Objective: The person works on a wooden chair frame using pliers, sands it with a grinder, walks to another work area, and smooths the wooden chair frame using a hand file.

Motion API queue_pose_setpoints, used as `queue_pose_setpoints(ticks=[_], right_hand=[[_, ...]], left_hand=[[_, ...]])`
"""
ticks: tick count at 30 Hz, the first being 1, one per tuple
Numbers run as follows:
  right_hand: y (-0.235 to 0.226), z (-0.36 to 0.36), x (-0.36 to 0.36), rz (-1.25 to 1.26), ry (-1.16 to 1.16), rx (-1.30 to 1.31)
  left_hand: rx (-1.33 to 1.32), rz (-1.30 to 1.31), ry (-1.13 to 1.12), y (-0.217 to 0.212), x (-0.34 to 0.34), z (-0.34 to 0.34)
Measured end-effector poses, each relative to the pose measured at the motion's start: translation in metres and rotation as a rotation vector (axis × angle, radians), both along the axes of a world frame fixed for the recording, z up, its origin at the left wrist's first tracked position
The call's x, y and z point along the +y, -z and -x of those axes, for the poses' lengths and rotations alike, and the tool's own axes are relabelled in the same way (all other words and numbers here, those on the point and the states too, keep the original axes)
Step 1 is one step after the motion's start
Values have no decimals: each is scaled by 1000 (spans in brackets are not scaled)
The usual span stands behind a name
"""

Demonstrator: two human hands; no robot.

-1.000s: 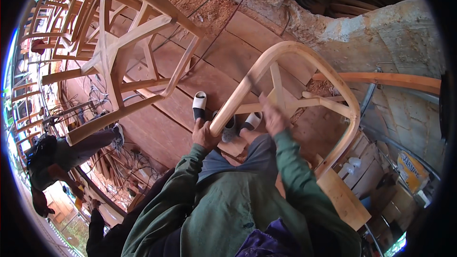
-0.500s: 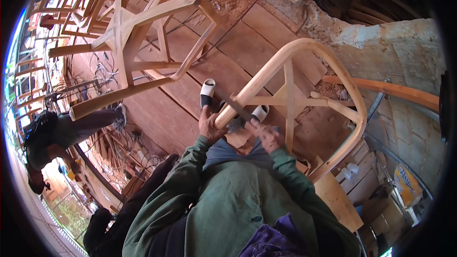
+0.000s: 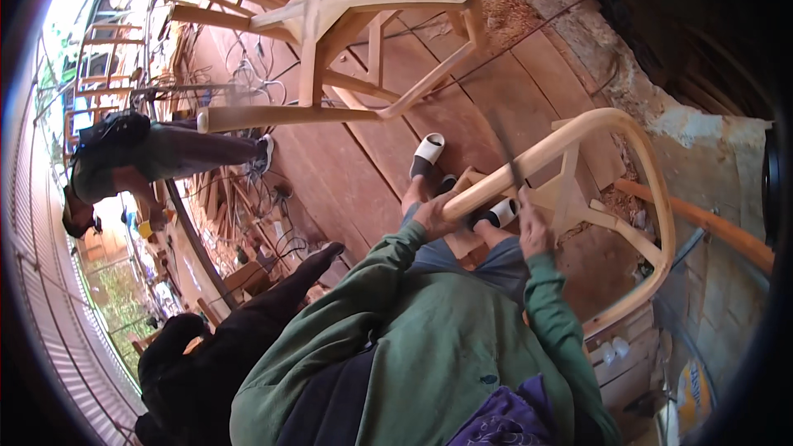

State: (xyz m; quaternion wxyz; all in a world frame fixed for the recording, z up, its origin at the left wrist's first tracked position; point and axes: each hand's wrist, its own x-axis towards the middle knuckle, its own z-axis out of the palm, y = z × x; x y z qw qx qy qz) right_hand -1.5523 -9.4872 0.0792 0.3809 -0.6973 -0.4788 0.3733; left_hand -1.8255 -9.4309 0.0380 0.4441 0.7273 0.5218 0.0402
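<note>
A pale curved wooden chair frame [image 3: 479,191] leans across in front of my lap, its rounded rail looping away to the right with crossed struts [image 3: 564,190] inside. My left hand [image 3: 431,216] is closed around the near end of that rail. In my right hand [image 3: 535,230] is the end of a long, dark, flat file [image 3: 505,145], which lies crosswise over the rail and points away from me. My white slippers [image 3: 428,149] show on the floor beyond and beneath the rail.
Another wooden chair frame [image 3: 314,12] stands beyond at upper left, with more stacked behind. One person [image 3: 124,161] is at the left; another in dark clothing [image 3: 239,334] sits close by. Cords [image 3: 256,70] and wood scraps litter the floor. A rough wall [image 3: 710,169] borders the right.
My view has swung, shifting the scene. The file has moved up the rail, away from my left hand, and now points more steeply away. My left hand keeps its hold on the rail end.
</note>
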Motion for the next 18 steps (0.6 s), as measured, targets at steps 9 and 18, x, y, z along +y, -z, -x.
queue_pose_setpoints(ticks=[9, 18], right_hand=[[15, -121, 100, 11, 392, -155], [8, -53, 59, -79, -12, -249]], left_hand=[[-250, 256, -11, 1, 0, 25], [-456, 360, -135, -23, -26, 46]])
